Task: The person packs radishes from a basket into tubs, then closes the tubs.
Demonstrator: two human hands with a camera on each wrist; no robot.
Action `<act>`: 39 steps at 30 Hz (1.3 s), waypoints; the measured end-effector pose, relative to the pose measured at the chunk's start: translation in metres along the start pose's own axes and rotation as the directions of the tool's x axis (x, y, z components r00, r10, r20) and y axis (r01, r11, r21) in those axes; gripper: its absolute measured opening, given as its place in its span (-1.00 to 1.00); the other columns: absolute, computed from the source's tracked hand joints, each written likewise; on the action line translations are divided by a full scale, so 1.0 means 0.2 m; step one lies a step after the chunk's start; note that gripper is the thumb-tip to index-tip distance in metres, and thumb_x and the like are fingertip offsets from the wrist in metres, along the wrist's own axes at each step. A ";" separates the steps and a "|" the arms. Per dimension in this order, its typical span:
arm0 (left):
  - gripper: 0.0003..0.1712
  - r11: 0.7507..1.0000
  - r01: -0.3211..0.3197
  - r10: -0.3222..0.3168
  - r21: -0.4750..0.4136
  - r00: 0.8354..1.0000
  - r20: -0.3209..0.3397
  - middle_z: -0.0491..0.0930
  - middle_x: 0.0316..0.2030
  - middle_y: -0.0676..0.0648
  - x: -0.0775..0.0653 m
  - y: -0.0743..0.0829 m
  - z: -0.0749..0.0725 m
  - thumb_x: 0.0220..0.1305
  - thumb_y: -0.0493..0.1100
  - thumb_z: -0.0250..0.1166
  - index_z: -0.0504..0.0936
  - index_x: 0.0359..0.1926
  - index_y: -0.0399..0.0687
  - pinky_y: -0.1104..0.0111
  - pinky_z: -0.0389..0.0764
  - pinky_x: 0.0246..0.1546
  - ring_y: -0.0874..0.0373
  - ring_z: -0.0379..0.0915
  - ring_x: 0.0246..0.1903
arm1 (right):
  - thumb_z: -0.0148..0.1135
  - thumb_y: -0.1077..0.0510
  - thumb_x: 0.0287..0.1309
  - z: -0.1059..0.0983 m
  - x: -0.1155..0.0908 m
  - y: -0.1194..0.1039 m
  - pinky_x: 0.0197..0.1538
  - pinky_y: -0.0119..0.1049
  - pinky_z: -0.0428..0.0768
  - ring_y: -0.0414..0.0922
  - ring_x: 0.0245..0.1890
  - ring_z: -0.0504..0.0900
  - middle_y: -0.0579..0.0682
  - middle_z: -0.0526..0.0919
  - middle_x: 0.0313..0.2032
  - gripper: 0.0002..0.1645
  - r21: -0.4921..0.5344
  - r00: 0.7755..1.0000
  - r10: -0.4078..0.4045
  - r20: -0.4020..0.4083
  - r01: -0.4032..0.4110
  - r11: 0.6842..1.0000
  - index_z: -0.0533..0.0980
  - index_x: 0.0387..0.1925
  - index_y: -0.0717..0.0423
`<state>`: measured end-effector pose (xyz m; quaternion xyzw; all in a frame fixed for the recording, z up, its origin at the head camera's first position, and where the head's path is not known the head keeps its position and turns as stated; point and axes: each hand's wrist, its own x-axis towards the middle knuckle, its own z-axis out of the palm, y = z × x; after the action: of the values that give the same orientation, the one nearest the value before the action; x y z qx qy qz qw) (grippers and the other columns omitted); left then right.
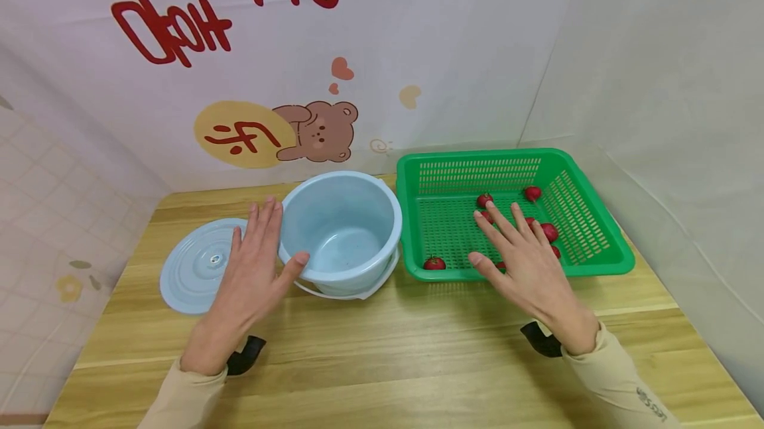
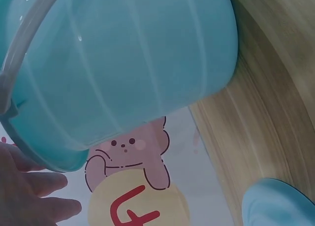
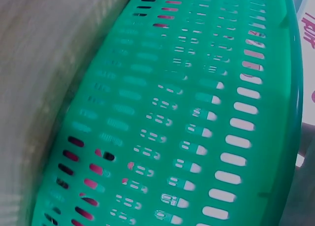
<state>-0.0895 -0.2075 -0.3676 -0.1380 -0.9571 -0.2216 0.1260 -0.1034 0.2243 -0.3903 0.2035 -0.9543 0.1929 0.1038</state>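
My left hand is at the left side of a light blue plastic bucket, fingers straight and thumb spread over its front rim; contact cannot be told. In the left wrist view the fingertips are beside the rim of the bucket. Nothing is visible inside the bucket. Over the front of a green slotted basket my right hand is spread, holding nothing. Several small red tomato-like fruits with green tops lie in the basket, some hidden behind that hand.
A round light blue lid lies on the wooden table, left of the bucket. The bucket's pale handle hangs at its front. A printed white cloth stands behind, and plain white cloth borders the right side.
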 end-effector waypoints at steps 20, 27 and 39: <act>0.06 0.998 0.066 -0.066 -0.003 0.996 0.060 -0.10 0.63 -0.25 -0.01 0.00 0.01 0.50 0.38 -0.02 -0.04 0.62 -0.32 -0.35 -0.17 0.47 -0.25 -0.31 0.61 | 0.10 -0.25 0.47 -0.17 0.03 -0.06 0.52 0.31 0.00 0.20 0.62 -0.09 -0.05 0.03 0.63 -0.17 -0.020 0.996 -0.072 0.055 0.073 0.997 0.17 0.62 -0.09; 0.06 0.998 0.063 -0.063 0.002 0.997 0.050 -0.10 0.63 -0.26 -0.02 0.00 0.01 0.50 0.35 0.02 -0.03 0.61 -0.35 -0.34 -0.16 0.47 -0.25 -0.31 0.61 | 0.13 -0.25 0.46 -0.28 0.09 -0.07 0.51 0.31 0.06 0.16 0.62 -0.10 -0.10 0.00 0.64 -0.16 -0.039 0.989 -0.124 0.086 0.128 0.991 0.19 0.61 -0.10; 0.04 0.997 0.078 -0.077 -0.009 0.996 0.052 -0.13 0.64 -0.23 -0.03 0.00 0.02 0.52 0.34 0.01 -0.06 0.62 -0.33 -0.33 -0.14 0.48 -0.24 -0.32 0.61 | 0.04 -0.25 0.51 -0.37 0.25 -0.02 0.37 0.21 0.35 0.14 0.51 0.27 0.01 0.24 0.56 -0.30 -0.010 0.968 -0.119 0.221 0.125 0.992 0.38 0.51 -0.05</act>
<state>-0.0848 -0.2071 -0.3736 -0.1073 -0.9634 -0.2277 0.0917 -0.1369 0.2341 -0.3081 0.2806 -0.9478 0.1511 0.0118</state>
